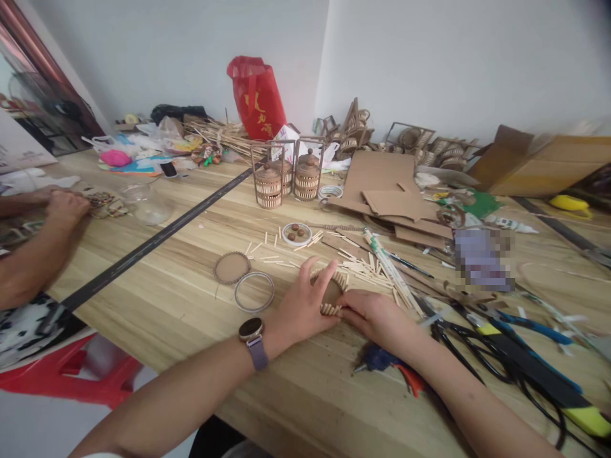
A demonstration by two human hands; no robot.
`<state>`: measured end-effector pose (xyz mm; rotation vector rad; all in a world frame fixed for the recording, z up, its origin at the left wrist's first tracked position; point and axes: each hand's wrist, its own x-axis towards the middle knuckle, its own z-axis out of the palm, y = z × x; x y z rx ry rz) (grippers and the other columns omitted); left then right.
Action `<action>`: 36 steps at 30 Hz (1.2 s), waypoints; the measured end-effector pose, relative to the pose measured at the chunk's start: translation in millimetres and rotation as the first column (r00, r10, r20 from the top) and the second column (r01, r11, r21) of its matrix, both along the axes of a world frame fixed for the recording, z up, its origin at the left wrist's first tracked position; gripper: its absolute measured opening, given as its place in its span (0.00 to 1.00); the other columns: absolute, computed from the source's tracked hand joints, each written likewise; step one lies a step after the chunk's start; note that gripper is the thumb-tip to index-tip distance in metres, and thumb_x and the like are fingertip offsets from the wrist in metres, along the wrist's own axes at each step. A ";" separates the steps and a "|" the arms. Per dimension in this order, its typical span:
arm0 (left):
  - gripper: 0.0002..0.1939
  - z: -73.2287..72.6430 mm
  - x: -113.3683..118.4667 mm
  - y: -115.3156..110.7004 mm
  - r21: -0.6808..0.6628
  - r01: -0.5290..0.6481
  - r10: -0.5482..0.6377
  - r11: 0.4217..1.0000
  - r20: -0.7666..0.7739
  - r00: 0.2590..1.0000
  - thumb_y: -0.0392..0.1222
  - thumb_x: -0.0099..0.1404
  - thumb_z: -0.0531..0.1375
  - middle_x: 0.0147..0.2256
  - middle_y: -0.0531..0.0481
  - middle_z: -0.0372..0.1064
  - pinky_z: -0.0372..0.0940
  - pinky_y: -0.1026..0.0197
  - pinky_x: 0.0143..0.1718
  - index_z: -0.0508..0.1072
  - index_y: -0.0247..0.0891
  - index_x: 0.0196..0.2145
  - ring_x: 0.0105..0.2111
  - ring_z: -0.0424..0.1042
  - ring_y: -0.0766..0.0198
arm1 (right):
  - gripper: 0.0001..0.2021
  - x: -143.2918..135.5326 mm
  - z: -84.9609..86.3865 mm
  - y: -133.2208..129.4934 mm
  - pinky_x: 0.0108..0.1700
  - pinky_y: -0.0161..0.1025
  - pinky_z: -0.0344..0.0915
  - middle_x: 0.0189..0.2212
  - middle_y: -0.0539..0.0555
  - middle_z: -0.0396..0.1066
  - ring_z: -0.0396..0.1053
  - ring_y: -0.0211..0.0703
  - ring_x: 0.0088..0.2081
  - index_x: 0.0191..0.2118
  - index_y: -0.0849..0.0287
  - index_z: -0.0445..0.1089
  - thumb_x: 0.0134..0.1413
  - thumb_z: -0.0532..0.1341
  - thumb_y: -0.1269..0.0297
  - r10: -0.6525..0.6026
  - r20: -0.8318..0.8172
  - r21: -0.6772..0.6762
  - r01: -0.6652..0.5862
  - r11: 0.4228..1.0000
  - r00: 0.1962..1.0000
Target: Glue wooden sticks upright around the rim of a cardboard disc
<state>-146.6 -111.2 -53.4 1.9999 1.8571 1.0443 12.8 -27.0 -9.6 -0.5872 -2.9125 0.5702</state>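
A small round basket [333, 292] lies on the table with short wooden sticks standing around its rim. My left hand [308, 302] curves around its left side, fingers arched over the rim. At the basket's right front edge, my right hand [370, 312] pinches the rim sticks; whether it also holds a loose stick is hidden. To the left are a silvery ring [254, 310] and a brown disc [231, 268] with a twisted edge. Loose short sticks [363, 270] are scattered behind my hands. A white-rimmed dish [296, 235] holds several brown round pieces.
Near my right forearm lie a blue glue gun [377, 357], black-handled scissors [470, 343] and pliers [534, 324]. Finished lidded baskets [270, 184] stand behind, beside cardboard [382, 178] and a red bag [258, 98]. Another person's hands [67, 207] work at the left, near a clear jar [150, 207].
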 end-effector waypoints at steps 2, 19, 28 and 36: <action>0.54 0.5 0.2 0.0 -0.004 -0.003 0.003 1.000 -0.004 1.000 0.37 0.52 0.69 0.63 0.37 0.37 0.63 0.42 0.55 0.39 0.50 0.66 0.59 0.57 0.44 | 0.08 0.0 0.8 -1.3 0.35 0.34 0.63 0.30 0.53 0.74 0.71 0.42 0.32 0.32 0.58 0.70 0.57 0.55 0.73 -0.009 0.004 -0.006 0.009 1.000 1.000; 0.55 -5.1 -1.3 2.3 0.024 0.036 -0.037 0.999 0.008 0.999 0.35 0.50 0.68 0.64 0.36 0.35 0.62 0.42 0.55 0.39 0.48 0.66 0.58 0.58 0.44 | 0.05 0.7 0.5 -8.2 0.34 0.34 0.60 0.33 0.52 0.72 0.71 0.42 0.34 0.36 0.55 0.67 0.59 0.55 0.71 -0.041 0.088 0.048 0.036 0.998 0.995; 0.52 -0.6 -2.8 1.6 0.002 0.033 -0.033 0.999 0.016 0.999 0.39 0.53 0.68 0.64 0.36 0.35 0.62 0.43 0.56 0.40 0.47 0.66 0.58 0.59 0.45 | 0.05 1.9 10.2 -9.7 0.32 0.35 0.62 0.33 0.52 0.74 0.73 0.43 0.32 0.41 0.55 0.64 0.58 0.57 0.67 -0.152 0.112 0.072 0.145 0.987 0.982; 0.55 0.5 -7.6 1.0 -0.026 0.043 -0.042 0.999 0.010 0.999 0.37 0.49 0.70 0.65 0.37 0.33 0.60 0.42 0.58 0.41 0.49 0.65 0.59 0.58 0.44 | 0.15 62.2 40.7 -9.6 0.24 0.38 0.63 0.23 0.53 0.74 0.73 0.48 0.25 0.25 0.54 0.66 0.58 0.55 0.54 -0.329 0.362 0.126 0.304 0.944 0.872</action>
